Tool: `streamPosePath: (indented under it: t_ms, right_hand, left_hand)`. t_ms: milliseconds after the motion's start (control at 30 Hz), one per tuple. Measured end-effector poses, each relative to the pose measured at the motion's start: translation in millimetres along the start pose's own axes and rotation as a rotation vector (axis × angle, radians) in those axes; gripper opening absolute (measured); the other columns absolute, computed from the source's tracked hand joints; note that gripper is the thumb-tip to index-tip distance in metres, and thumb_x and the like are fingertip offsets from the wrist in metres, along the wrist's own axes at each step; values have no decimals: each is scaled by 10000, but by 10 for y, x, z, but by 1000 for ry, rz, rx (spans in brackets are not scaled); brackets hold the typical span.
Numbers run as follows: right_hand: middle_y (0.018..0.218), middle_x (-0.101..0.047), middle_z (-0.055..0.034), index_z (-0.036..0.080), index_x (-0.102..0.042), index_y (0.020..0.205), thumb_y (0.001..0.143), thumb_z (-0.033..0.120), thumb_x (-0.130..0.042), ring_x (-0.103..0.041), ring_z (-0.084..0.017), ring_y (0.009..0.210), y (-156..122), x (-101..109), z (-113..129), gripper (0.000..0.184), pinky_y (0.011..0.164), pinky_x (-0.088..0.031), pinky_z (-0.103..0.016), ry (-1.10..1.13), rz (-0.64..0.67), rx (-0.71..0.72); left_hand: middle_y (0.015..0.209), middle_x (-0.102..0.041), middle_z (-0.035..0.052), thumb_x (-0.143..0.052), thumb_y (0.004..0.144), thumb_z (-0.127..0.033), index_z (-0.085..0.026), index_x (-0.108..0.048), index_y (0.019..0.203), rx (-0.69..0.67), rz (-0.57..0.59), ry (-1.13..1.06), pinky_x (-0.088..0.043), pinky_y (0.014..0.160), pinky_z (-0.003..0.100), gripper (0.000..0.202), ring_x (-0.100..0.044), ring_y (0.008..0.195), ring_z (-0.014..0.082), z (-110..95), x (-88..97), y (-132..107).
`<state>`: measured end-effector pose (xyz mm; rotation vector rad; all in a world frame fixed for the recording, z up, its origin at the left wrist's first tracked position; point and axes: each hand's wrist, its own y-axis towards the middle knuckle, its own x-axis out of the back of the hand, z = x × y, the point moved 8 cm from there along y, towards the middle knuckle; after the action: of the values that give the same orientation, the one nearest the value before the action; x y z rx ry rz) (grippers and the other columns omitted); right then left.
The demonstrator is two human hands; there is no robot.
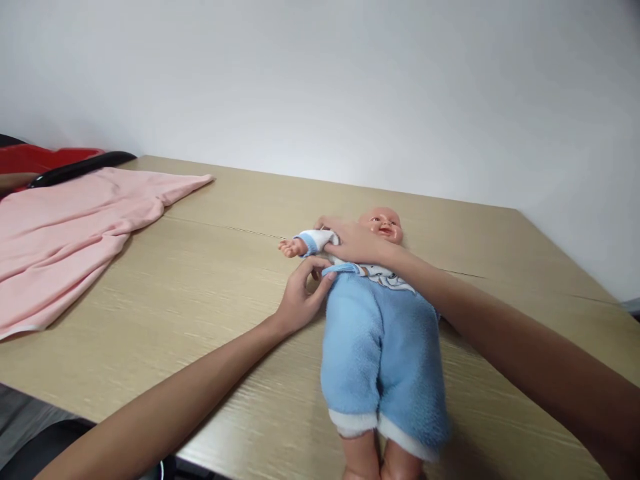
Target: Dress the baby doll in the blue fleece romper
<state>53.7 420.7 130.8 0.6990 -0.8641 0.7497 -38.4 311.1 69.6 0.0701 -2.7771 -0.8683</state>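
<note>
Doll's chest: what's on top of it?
The right hand lies across it; left hand pinches the blue trousers' waistband. Only the shirt's lower edge shows; the rest is hidden.

The bare left forearm (200, 380) enters from seven o'clock and stretches toward one o'clock with a straight wrist. The left hand (301, 298) has curled fingers, with the thumb pressed toward them in a pinch. The bare right forearm (500, 333) comes in from four o'clock and reaches toward ten o'clock. The right hand (351, 241) lies palm down just beyond the left, at its one o'clock, fingers bent together and its grip hidden underneath.
</note>
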Motion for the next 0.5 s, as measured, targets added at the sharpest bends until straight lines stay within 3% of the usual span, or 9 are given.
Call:
streamPosePath:
  t_ms: [167, 233, 400, 500]
  right_hand:
    - [1112, -699, -21, 230, -601, 1216, 811, 98, -542, -639, -202, 1018, -126, 20, -198, 430, 911, -498, -310, 323, 9, -15]
    - [1081, -686, -14, 228, -611, 1193, 779, 99, -540, -626, -199, 1009, -146, -8, -248, 439, 891, -498, -304, 370, 27, -3]
    - [1128, -719, -37, 207, -664, 1193, 748, 97, -553, -647, -211, 1020, -173, -22, -253, 471, 884, -508, -329, 382, 71, 21]
    - [1215, -750, -55, 212, -713, 1208, 806, 105, -572, -673, -225, 1107, -215, 12, -138, 439, 956, -514, -360, 340, 100, 35]
  left_hand:
    - [1142, -642, 76, -694, 1016, -214, -239, -664, 1172, -318, -33, 224, -476, 1025, 428, 161, -602, 1117, 234, -268, 41, -122]
    - [1200, -582, 91, -680, 1015, -208, -246, -658, 1195, -374, -90, 233, -476, 1052, 456, 185, -581, 1172, 249, -317, 61, -182]
    - [1280, -538, 96, -586, 1075, -324, -272, -618, 1199, -281, -282, 8, -444, 1130, 500, 138, -543, 1263, 261, -220, 118, -203]
    - [1121, -613, 52, -554, 1101, -401, -277, -588, 1133, -19, -253, -256, -486, 1030, 406, 133, -604, 1103, 215, 33, 61, -94]
